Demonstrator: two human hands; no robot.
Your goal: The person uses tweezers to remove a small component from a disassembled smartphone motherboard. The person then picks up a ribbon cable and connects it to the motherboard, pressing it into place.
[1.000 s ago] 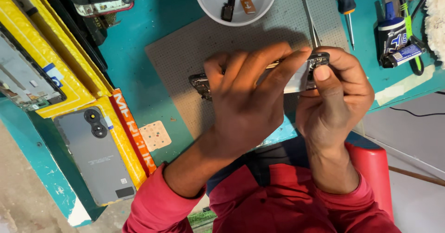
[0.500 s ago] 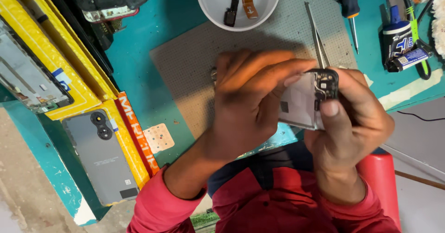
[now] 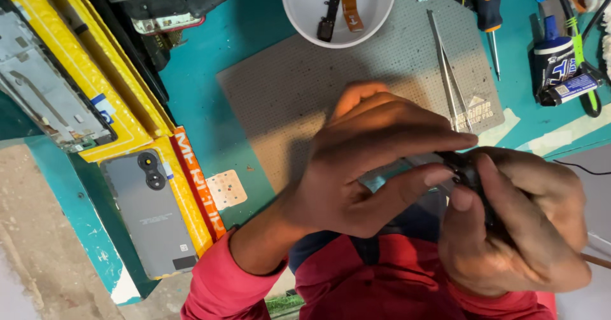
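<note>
Below the grey perforated work mat (image 3: 331,84): my left hand (image 3: 356,167) and right hand (image 3: 522,231) pinched a small dark phone part (image 3: 468,170).
Risk: loosened fingers could drop it.

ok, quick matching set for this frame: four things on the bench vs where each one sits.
Things:
1. white bowl
2. tweezers
3. grey phone
4. screwdriver

Places:
A. lying on the grey mat
B. far left, beside the yellow strip
C. top centre, holding small parts
D. top right, orange and black handle

Pairs: 1-C, 2-A, 3-B, 4-D
</note>
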